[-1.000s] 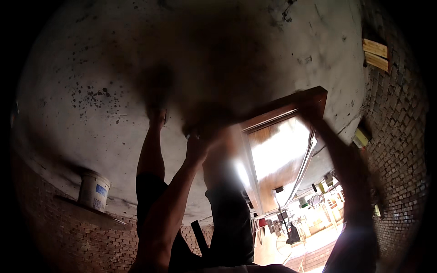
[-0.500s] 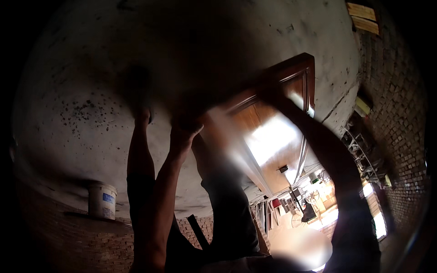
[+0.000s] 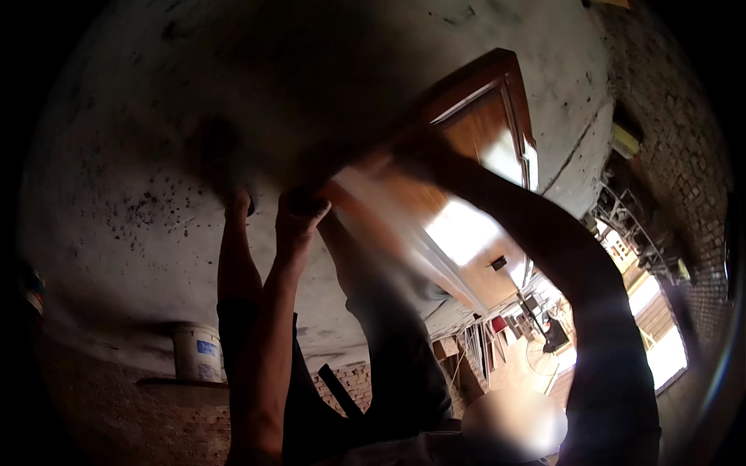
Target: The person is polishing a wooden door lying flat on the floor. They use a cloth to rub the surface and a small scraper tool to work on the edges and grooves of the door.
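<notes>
A glossy brown framed wooden panel (image 3: 458,136), like a cabinet door, slants across the middle of the view, with bright light reflecting off its face. Around its near left corner my left hand (image 3: 299,213) is closed, thumb showing along the edge and the other fingers lost in shadow. My right arm reaches over the panel from the lower right. Its hand (image 3: 416,155) lies against the upper part of the frame, too dark for the fingers to show. Below the panel are my legs in dark trousers (image 3: 396,349).
A pale bucket (image 3: 194,353) with a blue label stands at the lower left, near a brick wall (image 3: 116,404). The grey floor (image 3: 148,256) has dark spots. Cluttered racks (image 3: 629,217) line the right side, and a fan (image 3: 548,338) stands among boards beyond the panel.
The panel has shifted up and left in view, its far corner rising. My left hand moved slightly up and left with it; the right hand also moved left. The whole view has turned a little.
</notes>
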A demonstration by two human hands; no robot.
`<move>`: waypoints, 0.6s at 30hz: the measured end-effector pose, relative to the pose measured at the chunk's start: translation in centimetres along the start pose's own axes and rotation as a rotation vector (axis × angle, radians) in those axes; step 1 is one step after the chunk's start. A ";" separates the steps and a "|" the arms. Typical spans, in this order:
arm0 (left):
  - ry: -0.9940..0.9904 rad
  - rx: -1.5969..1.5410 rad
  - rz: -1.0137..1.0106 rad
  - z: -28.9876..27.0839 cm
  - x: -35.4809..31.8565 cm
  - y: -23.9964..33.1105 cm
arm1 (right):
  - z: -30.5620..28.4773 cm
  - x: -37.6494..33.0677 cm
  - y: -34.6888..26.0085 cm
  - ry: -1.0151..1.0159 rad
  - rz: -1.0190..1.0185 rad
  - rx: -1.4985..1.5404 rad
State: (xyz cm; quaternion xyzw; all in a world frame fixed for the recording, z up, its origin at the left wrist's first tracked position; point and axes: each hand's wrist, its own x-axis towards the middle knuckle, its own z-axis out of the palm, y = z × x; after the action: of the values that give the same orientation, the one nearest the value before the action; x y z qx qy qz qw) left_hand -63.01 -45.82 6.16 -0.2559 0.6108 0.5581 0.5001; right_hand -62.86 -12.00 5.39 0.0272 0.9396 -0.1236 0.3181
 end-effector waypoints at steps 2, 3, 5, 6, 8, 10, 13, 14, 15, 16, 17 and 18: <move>0.010 0.009 0.010 -0.1 0.3 0.1 | -0.5 0.0 -2.2 -0.043 -0.067 0.048; 0.015 -0.012 0.011 0.3 -0.2 1.1 | -1.8 0.3 0.5 -0.049 -0.045 0.017; 0.051 -0.019 0.003 -0.2 -1.3 1.2 | -5.3 2.2 8.4 -0.134 0.082 -0.143; 0.038 -0.001 0.002 -0.3 -1.1 1.1 | -7.8 2.5 11.6 -0.230 0.158 -0.273; 0.017 0.036 -0.001 -0.5 -0.4 0.7 | -8.7 1.6 13.3 -0.136 0.174 -0.407; 0.012 0.063 -0.006 -0.3 -0.3 0.5 | -5.5 0.5 10.8 0.092 0.160 -0.252; -0.002 0.014 -0.051 0.0 -0.3 1.0 | 1.0 -2.4 -1.2 0.199 0.078 0.067; -0.005 0.032 -0.023 0.1 -0.2 0.4 | 1.6 -3.0 -4.1 0.187 0.028 0.123; -0.001 0.060 0.005 -0.3 -0.1 -0.8 | 1.4 -3.6 -4.8 0.177 -0.009 0.144; -0.021 0.079 0.041 -0.4 0.7 -1.0 | 0.5 -4.5 -3.1 0.191 0.015 0.122; -0.048 0.016 0.030 -0.6 0.6 -0.8 | 0.1 -3.8 0.0 0.226 0.020 0.113; -0.028 0.046 0.062 -1.1 1.0 -1.2 | -1.0 -3.5 3.4 0.273 0.054 0.083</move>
State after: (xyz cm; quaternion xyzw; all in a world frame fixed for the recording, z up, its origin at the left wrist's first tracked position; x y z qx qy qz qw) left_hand -62.65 -46.90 4.59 -0.2175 0.6238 0.5627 0.4969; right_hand -60.23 -8.42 7.52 0.0821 0.9671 -0.1488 0.1892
